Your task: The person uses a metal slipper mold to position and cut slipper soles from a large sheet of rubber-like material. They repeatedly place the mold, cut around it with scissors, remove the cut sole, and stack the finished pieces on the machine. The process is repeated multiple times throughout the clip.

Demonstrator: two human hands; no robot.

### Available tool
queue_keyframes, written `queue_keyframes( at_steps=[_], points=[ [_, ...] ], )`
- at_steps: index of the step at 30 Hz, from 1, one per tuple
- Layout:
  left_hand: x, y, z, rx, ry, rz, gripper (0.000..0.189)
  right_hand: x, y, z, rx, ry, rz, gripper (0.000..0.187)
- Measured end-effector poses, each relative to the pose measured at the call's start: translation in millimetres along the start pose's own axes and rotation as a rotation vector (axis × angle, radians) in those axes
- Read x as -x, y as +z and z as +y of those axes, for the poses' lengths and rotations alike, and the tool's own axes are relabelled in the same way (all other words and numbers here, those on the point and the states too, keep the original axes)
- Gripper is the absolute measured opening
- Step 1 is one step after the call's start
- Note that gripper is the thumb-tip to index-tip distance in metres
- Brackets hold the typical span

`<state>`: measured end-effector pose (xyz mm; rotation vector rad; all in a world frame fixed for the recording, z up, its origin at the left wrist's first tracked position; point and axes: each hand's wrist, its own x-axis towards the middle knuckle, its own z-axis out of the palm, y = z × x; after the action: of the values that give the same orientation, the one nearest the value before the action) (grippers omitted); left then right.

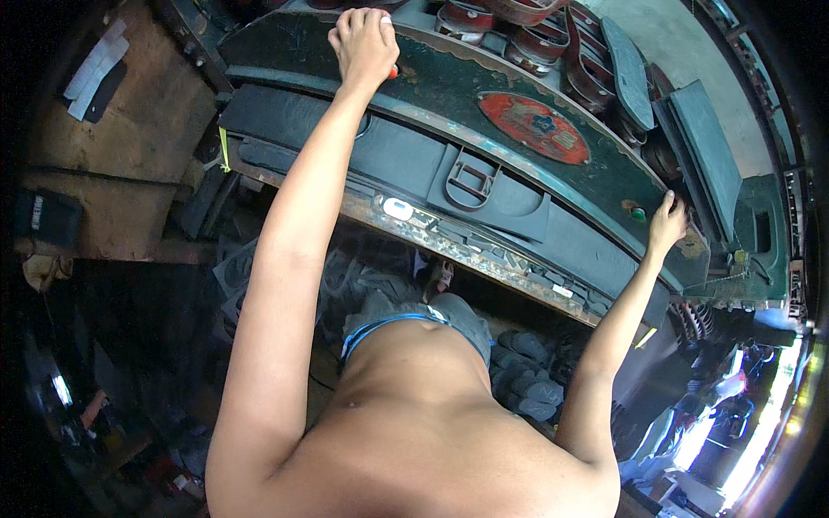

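Note:
My left hand [366, 42] is bent over the upper edge of the green press beam [427, 71], with a red-orange button [394, 72] partly hidden by the wrist. At the beam's right end is my right hand [667, 223], fingers curled, just right of a green button [638, 213]; what its fingers touch is hidden. Below the beam, a steel cutting die [471, 181] with a rounded end lies on a dark sheet [395, 139]. A rounded cutout [521, 210] shows in the sheet material beside the die.
Several reddish-brown cutting dies [534, 42] stand on top of the press, beside dark slabs [706, 155]. A worn ledge [414, 226] runs along the front, bearing a white oval object [397, 208]. Bundled dark pieces [528, 382] lie below. A wooden panel [129, 142] is at left.

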<state>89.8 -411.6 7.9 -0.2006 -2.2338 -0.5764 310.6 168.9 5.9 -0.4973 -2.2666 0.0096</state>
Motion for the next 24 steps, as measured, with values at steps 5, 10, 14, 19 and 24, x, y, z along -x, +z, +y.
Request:
queue_keyframes(
  at_steps=[5, 10, 14, 19, 24],
  points=[
    [-17, -12, -13, -0.299, 0.146, -0.068, 0.028, 8, -16, -4, 0.405, -0.393, 0.008, 0.022],
    [-29, -12, -30, -0.256, 0.32, -0.104, 0.03, 18, -25, -28, 0.201, 0.051, -0.098, 0.032],
    [-30, 9, -45, -0.097, 0.347, 0.009, 0.037, 7, -26, -45, 0.032, 0.279, -0.093, 0.041],
    [-41, 33, -45, -0.062, 0.387, 0.113, 0.035, -3, -21, -45, -0.153, 0.209, 0.14, 0.035],
    [-25, 20, 6, 0.026, 0.298, 0.227, 0.043, 7, -7, -45, -0.158, 0.177, 0.251, 0.036]
  ],
)
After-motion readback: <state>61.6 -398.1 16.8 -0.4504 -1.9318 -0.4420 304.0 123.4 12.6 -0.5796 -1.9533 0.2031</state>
